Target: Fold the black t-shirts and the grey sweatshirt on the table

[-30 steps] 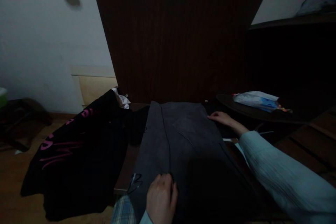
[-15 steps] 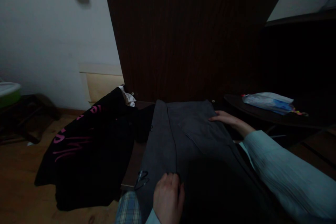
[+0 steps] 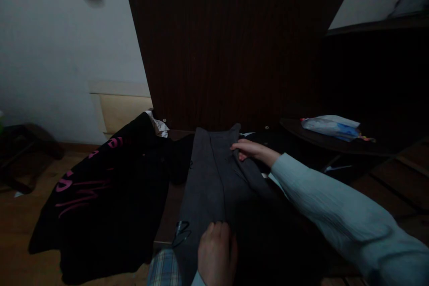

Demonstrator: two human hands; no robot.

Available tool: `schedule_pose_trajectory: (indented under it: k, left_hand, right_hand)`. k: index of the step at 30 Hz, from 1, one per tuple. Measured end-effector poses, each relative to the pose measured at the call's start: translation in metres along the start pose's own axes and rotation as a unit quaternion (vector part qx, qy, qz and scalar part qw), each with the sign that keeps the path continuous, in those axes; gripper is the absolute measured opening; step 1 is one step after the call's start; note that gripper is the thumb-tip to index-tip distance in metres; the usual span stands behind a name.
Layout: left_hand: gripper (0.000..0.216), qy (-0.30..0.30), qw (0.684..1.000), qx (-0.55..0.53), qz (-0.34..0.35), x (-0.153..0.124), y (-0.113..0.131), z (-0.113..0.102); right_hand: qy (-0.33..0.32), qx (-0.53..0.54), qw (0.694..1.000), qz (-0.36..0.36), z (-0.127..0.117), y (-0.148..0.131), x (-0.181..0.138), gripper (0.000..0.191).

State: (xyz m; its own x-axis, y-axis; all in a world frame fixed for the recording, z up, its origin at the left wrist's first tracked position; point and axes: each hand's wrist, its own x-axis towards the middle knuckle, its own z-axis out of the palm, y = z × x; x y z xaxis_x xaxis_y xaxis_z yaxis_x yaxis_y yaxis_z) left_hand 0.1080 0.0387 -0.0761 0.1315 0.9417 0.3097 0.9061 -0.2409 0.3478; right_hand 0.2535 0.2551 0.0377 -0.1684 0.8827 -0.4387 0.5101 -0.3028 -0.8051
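A dark grey garment (image 3: pixel 203 178) lies lengthwise in front of me, with a long seam down it and thin dark cords at its left edge. My left hand (image 3: pixel 217 250) is closed on the near part of the cloth, by the seam. Farther off, my right hand (image 3: pixel 248 148) grips the garment's right side, which is folded inward toward the seam. The near right part of the cloth is lost in shadow. To the left, a black garment with pink lettering (image 3: pixel 134 201) hangs over the edge of the dark surface (image 3: pixel 166 219).
A tall dark wooden panel (image 3: pixel 217 53) rises behind the garments. On a dark rounded shelf (image 3: pixel 295 132) at the right lies a white and blue plastic packet (image 3: pixel 331 127). A dark stool (image 3: pixel 20 152) stands at the far left on the wooden floor (image 3: pixel 16 219).
My right hand has moved left, bringing the grey garment's right side inward, so the cloth is narrower at the far end. My left hand stays on the near part. The view has shifted slightly.
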Motion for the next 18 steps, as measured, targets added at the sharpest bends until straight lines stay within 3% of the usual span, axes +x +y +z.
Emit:
schedule_pose_trajectory:
  k: [3,6,10,14,18]
  left_hand:
    - [0.014,0.013,1.000,-0.019,0.002,-0.002,-0.004,0.002]
    - [0.012,0.047,0.995,-0.085,0.002,-0.007,-0.008,0.004]
    - [0.022,0.099,0.979,-0.176,-0.010,-0.023,0.006,0.012]
    - [0.029,0.116,0.970,-0.197,0.078,-0.027,0.041,0.013]
    - [0.033,0.084,0.963,-0.186,0.175,-0.005,0.074,0.011]
  right_hand:
    - [0.007,-0.006,1.000,0.030,0.013,0.007,0.012,0.027]
    - [-0.032,0.005,0.999,0.031,0.018,0.019,0.020,0.032]
    - [-0.065,0.027,0.997,0.024,0.017,0.030,0.025,0.031]
    - [-0.083,0.025,0.996,0.020,0.017,0.033,0.033,0.029]
    - [-0.094,0.028,0.995,0.024,0.017,0.032,0.039,0.028]
